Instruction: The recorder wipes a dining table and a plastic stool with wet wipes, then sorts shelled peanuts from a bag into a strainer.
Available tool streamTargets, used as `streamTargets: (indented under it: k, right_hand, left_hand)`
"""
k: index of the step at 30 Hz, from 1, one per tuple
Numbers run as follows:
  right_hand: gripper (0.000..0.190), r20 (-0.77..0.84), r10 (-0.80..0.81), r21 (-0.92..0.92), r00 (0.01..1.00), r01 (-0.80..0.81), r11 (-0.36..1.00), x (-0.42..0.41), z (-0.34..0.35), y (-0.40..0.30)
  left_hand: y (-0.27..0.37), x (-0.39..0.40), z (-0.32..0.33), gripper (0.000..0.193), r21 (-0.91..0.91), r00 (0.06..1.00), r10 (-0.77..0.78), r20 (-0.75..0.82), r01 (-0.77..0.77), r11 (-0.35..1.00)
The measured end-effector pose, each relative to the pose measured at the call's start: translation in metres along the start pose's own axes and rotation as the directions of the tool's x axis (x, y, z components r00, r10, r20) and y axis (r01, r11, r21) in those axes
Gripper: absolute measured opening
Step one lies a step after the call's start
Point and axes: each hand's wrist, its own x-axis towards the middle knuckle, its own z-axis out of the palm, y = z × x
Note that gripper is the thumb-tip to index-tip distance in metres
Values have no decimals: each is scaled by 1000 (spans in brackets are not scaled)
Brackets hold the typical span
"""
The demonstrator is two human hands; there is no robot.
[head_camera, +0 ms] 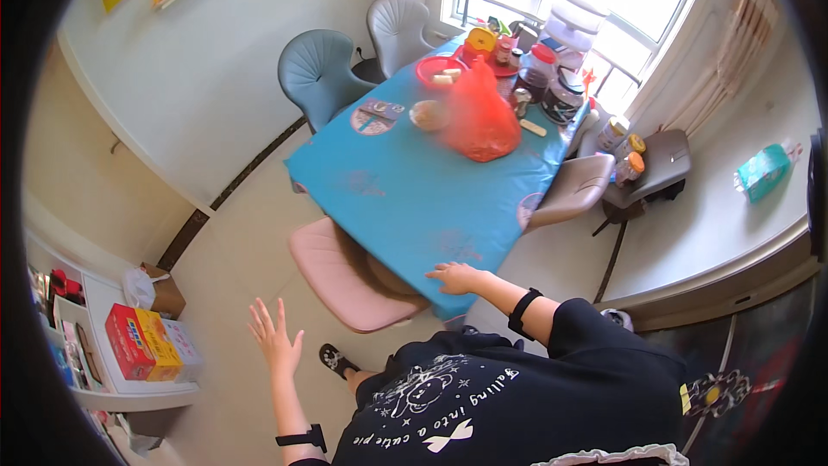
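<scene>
My left hand [277, 336] is raised above the floor with its fingers spread and nothing in it. Over the near corner of a blue tablecloth [414, 200] hovers my right hand [456, 278], palm down and fingers apart; whether it touches the cloth I cannot tell. A pink chair [343, 275] stands at the table's near edge, between my two hands. Farther up the table sits a full red plastic bag [485, 120], its contents hidden. Beside it are a bowl [428, 116] and a red basin [435, 71] holding pale blocks.
Jars [535, 71] and bottles crowd the table's far right. A teal chair [320, 74], a grey chair [398, 32] and a brown chair [576, 188] surround it. At left, boxes [142, 343] rest on a shelf. A green packet [763, 171] lies on the right ledge.
</scene>
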Motion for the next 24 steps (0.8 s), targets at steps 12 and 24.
streamTargets:
  k: [12,24]
  right_hand:
    - [61,-42,171,317,984,-149,937,152,-12,-244]
    - [50,270,219,137,938,-263,955,286,-81,-216]
  left_hand:
    - [-295,107,-37,85,-16,982,103,160,-102,995]
    - [-311,338,-40,62,-237,851,448,275,-392,889]
